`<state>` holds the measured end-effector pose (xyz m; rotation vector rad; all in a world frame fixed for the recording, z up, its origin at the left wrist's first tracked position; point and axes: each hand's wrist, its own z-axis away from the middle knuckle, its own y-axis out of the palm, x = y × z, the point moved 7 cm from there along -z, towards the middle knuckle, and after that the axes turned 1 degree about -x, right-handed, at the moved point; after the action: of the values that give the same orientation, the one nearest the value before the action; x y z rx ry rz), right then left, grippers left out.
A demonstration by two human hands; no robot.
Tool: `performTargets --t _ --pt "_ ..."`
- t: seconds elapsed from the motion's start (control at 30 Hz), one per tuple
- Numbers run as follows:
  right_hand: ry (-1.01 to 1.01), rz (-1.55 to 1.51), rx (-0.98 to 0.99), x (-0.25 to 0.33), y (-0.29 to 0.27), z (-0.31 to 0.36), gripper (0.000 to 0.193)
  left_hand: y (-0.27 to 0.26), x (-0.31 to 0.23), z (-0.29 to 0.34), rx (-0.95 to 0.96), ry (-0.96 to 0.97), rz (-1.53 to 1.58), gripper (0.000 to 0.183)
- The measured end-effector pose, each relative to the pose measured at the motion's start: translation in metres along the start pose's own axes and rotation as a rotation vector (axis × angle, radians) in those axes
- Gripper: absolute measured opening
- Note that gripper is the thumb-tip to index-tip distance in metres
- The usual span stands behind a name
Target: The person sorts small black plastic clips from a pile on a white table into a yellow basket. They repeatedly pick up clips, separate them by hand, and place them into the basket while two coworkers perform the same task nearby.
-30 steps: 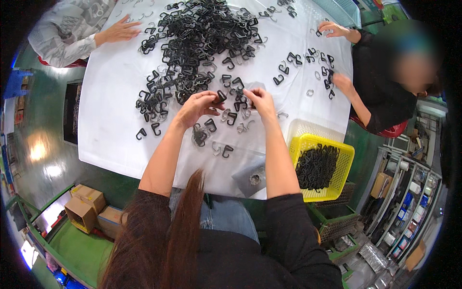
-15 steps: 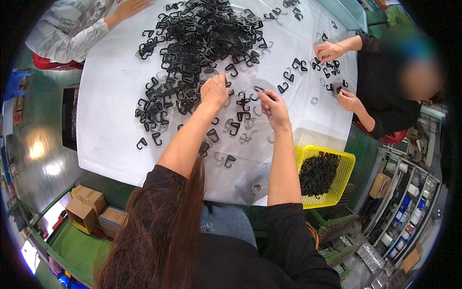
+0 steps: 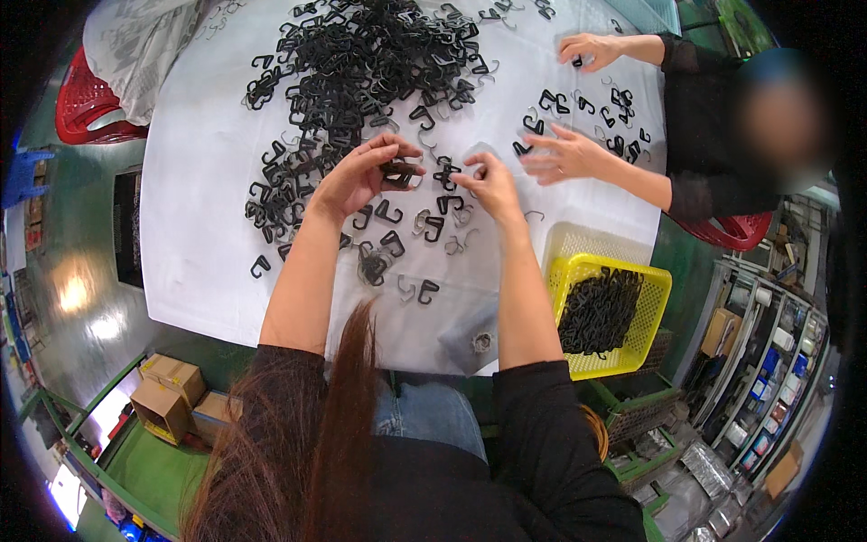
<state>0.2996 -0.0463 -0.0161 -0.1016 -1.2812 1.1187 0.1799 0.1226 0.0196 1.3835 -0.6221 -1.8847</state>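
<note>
Black hooks (image 3: 397,172) sit at the bent fingers of the wearer's left hand (image 3: 366,176), which is cupped over the table; from where I stand I can't tell whether it has them firmly gripped or merely curls above them. Opposite, the right hand (image 3: 492,188) points inward, thumb and forefinger right by another dark hook (image 3: 446,172), though I can't make out whether they pinch it. Between and below the wrists lie loose hooks and some clear, curved pieces (image 3: 462,217) on the white tablecloth (image 3: 208,262).

Beyond the left hand spreads the big tangled heap (image 3: 370,68). Its pieces lie so interlocked that, I'd say, tugging one could drag others along. Those clear pieces barely show against the white, so one could easily be missed or swept up among the black.

To the right, a yellow basket (image 3: 657,325) full of dark parts stands at the table's near edge; a careless knock from the right elbow could spill it. Farther over, a co-worker's hand (image 3: 569,158) reaches, fingers spread, toward the middle; the two people's hooks could get mixed there.
</note>
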Motion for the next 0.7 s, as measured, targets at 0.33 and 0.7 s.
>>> performTargets --t 0.33,0.7 --pt "0.221 -0.267 0.036 -0.03 -0.017 0.044 0.025 -0.001 0.03 -0.033 -0.581 0.201 -1.43 0.03" --pt "0.297 -1.039 -0.104 -0.063 -0.043 0.096 0.015 0.005 0.083 -0.03 -0.303 -0.098 -0.67 0.021"
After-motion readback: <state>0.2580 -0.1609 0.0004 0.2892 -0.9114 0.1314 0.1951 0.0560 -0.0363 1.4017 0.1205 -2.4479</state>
